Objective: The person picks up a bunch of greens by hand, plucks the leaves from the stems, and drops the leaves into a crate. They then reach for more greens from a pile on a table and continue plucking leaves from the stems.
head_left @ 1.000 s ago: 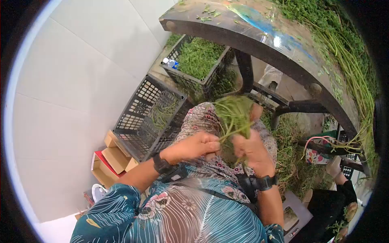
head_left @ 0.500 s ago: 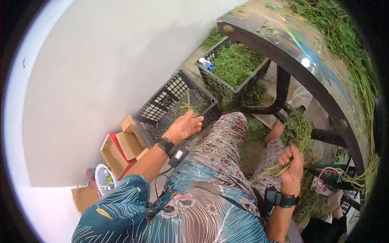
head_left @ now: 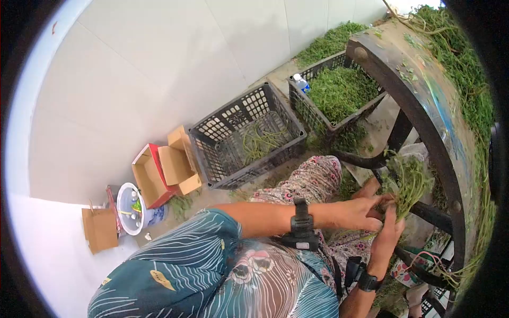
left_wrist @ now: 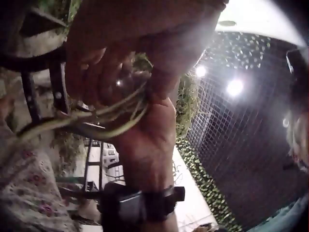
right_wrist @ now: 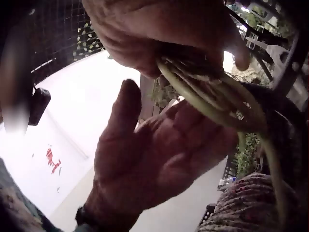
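My right hand grips a bunch of thin green leafy stems over the right thigh. Leafy tops stick out beyond that fist, and in the right wrist view the bare stalks trail down from it. From the left, my left hand reaches in to the bunch. Its palm faces the right wrist camera, thumb spread away from the fingers, whose tips are hidden behind the stalks. The left wrist view shows pale stems crossing in front of the right hand.
A black crate holding several loose stems stands by the wall. Behind it, another crate is full of greens, with a bottle at its corner. Right, a table bears piled greens. Cardboard boxes and a basin sit left.
The hands pulled apart, the left swinging out toward the near crate while the right kept the bunch. Now the left hand is back beside the right at the bunch. The view has turned.
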The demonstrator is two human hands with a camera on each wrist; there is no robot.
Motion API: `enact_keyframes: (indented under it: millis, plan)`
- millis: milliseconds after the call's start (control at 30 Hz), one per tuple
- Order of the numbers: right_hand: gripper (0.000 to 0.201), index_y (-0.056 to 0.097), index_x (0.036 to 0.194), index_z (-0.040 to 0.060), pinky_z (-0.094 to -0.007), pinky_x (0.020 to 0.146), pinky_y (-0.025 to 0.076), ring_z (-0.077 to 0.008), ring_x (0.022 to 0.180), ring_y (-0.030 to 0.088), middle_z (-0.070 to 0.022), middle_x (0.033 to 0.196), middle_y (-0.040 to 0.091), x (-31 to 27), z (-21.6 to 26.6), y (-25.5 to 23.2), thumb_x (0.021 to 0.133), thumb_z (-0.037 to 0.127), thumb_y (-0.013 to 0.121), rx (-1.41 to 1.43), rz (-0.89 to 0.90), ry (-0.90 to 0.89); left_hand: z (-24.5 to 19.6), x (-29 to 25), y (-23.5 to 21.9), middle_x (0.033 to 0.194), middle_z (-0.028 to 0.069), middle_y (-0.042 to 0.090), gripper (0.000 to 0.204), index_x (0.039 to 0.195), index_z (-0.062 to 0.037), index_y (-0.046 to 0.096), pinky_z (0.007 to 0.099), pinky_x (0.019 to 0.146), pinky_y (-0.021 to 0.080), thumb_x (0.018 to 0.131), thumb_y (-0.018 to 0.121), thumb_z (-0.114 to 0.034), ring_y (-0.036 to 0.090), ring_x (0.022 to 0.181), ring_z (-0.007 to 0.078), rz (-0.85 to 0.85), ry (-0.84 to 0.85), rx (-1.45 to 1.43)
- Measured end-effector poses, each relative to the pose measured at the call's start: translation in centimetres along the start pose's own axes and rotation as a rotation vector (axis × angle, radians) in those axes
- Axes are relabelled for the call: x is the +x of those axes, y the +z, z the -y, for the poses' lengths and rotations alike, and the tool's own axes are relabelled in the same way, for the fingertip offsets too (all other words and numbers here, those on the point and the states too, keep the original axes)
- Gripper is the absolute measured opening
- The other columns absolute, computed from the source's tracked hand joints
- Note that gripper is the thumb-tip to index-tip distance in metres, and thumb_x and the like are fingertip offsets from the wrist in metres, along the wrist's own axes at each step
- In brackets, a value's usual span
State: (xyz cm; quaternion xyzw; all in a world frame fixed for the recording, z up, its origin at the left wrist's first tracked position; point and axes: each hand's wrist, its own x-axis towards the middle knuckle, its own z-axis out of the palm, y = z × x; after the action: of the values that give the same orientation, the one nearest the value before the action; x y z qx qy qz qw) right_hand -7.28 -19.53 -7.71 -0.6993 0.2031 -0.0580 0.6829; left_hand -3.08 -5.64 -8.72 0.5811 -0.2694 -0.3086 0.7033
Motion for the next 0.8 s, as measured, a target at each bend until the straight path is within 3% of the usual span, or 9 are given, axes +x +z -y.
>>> enact_keyframes:
  millis: [67, 167, 267, 400, 500, 600, 700, 800]
  plan:
    - [0.032, 0.054, 0.104, 0.0002, -0.0302, 0.079, 0.039, -0.0155, 0.088, 0.050, -0.0059, 0.099, 0.055, -0.5, 1.0, 0.4, 0.088, 0.028, 0.051, -0.094, 0.017, -0.056, 1.4, 0.6, 0.9, 0.113, 0.0170, 0.052, 0.060, 0.127, 0.0091, 0.028, 0.0315, 0.085, 0.043, 0.080, 0.053, -0.020, 0.049, 0.103, 0.0182, 0.032, 0.102, -0.144]
    - [0.029, 0.054, 0.101, -0.0006, -0.0290, 0.077, 0.040, -0.0147, 0.085, 0.051, -0.0052, 0.093, 0.056, -0.5, 0.7, 0.1, 0.088, 0.025, 0.052, -0.067, 0.118, -0.013, 3.2, 0.5, 1.0, 0.104, 0.0123, 0.055, 0.055, 0.124, 0.0071, 0.033, 0.0286, 0.078, 0.045, 0.080, 0.053, -0.020, 0.052, 0.095, 0.0154, 0.159, 0.039, -0.089]
    - [0.024, 0.053, 0.096, -0.0006, -0.0304, 0.076, 0.043, -0.0169, 0.081, 0.053, -0.0062, 0.086, 0.057, -0.7, 0.2, 0.9, 0.086, 0.022, 0.053, 0.298, 0.123, 0.163, 0.5, -0.8, 0.8, 0.088, 0.0068, 0.056, 0.037, 0.109, 0.0034, 0.046, 0.0253, 0.065, 0.045, 0.080, 0.053, -0.019, 0.054, 0.077, 0.0118, 0.216, -0.153, -0.327]
    - [0.017, 0.053, 0.093, 0.0005, -0.0361, 0.074, 0.045, -0.0231, 0.080, 0.056, -0.0122, 0.085, 0.059, 0.3, -0.4, 0.1, 0.084, 0.015, 0.054, 0.732, 0.238, 0.128, -1.1, -1.3, 0.2, 0.063, -0.0001, 0.046, 0.010, 0.081, -0.0039, 0.046, 0.0228, 0.048, 0.037, 0.081, 0.048, -0.014, 0.046, 0.054, 0.0080, 0.292, -0.234, -0.219]
    - [0.018, 0.053, 0.093, 0.0001, -0.0350, 0.075, 0.045, -0.0230, 0.081, 0.057, -0.0126, 0.084, 0.060, 0.4, 0.5, -1.2, 0.084, 0.016, 0.054, 0.835, 0.197, 0.115, -1.9, -1.9, -0.5, 0.063, -0.0006, 0.046, 0.010, 0.083, -0.0051, 0.045, 0.0220, 0.050, 0.037, 0.083, 0.048, -0.014, 0.045, 0.055, 0.0068, 0.306, -0.310, -0.122]
    - [0.020, 0.055, 0.091, -0.0013, -0.0344, 0.076, 0.045, -0.0209, 0.081, 0.057, -0.0118, 0.082, 0.061, -0.9, 2.5, -1.2, 0.084, 0.017, 0.053, 0.665, 0.142, 0.008, -2.3, -2.1, -0.2, 0.069, 0.0001, 0.050, 0.011, 0.089, -0.0042, 0.046, 0.0221, 0.053, 0.039, 0.084, 0.047, -0.014, 0.047, 0.059, 0.0067, 0.294, -0.288, -0.060]
    - [0.021, 0.054, 0.089, 0.0012, -0.0365, 0.078, 0.044, -0.0219, 0.085, 0.057, -0.0101, 0.083, 0.059, -1.6, 4.1, -1.3, 0.086, 0.021, 0.049, 0.379, 0.273, -0.176, -3.9, -1.7, 0.4, 0.077, 0.0009, 0.053, 0.017, 0.098, -0.0019, 0.048, 0.0236, 0.057, 0.041, 0.085, 0.047, -0.013, 0.049, 0.066, 0.0081, 0.281, -0.191, 0.117]
    - [0.020, 0.055, 0.089, 0.0009, -0.0344, 0.072, 0.045, -0.0207, 0.085, 0.056, -0.0122, 0.088, 0.061, -3.6, 6.8, -1.8, 0.087, 0.019, 0.048, 0.229, 0.283, 0.051, -4.0, -1.0, 1.4, 0.076, 0.0004, 0.054, 0.017, 0.097, -0.0014, 0.050, 0.0232, 0.056, 0.041, 0.086, 0.046, -0.013, 0.049, 0.064, 0.0083, 0.276, -0.088, 0.083]
